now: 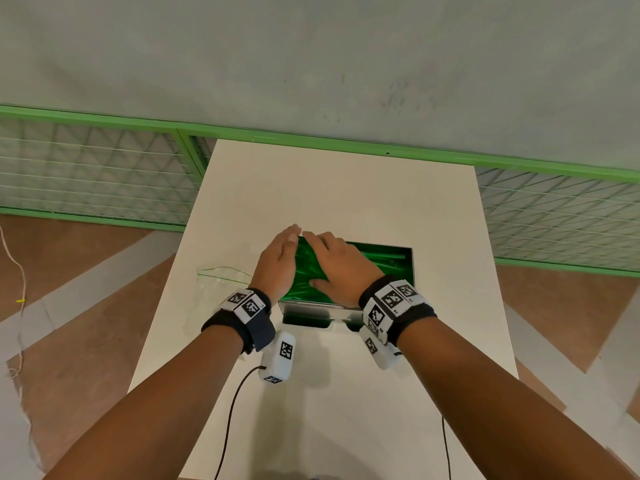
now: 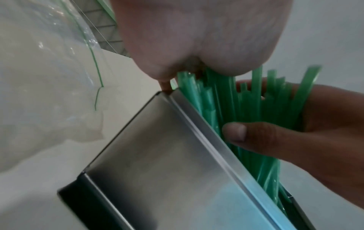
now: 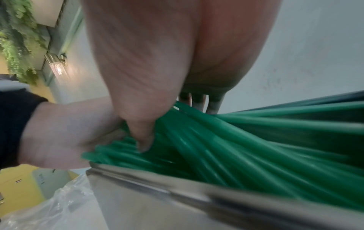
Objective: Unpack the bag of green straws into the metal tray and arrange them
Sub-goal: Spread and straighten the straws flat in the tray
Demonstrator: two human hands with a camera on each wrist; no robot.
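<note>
The green straws (image 1: 377,259) are lying loose in the metal tray (image 1: 304,308), slightly fanned and crossing, ends uneven. The arranging step appears to be in hand; next, squaring the ends likely calls for gentle inward pressure. The left hand (image 1: 277,261) is standing flat-fingered against the straw ends; the right hand (image 1: 341,263) is pressing flat on top. The emptied bag (image 1: 221,277) is lying on the counter (image 1: 346,188) beside the tray.

It looks like an indoor commercial or office-type space, though the exact kind is unclear: a plain white desk (image 1: 346,202) stands on a brown-and-grey patterned floor (image 1: 86,271) beside a green-framed wire-mesh partition (image 1: 97,174), with hanging greenery (image 3: 17,35), a wall lamp (image 3: 57,68) and yellow cabinets (image 3: 17,186) nearby.
</note>
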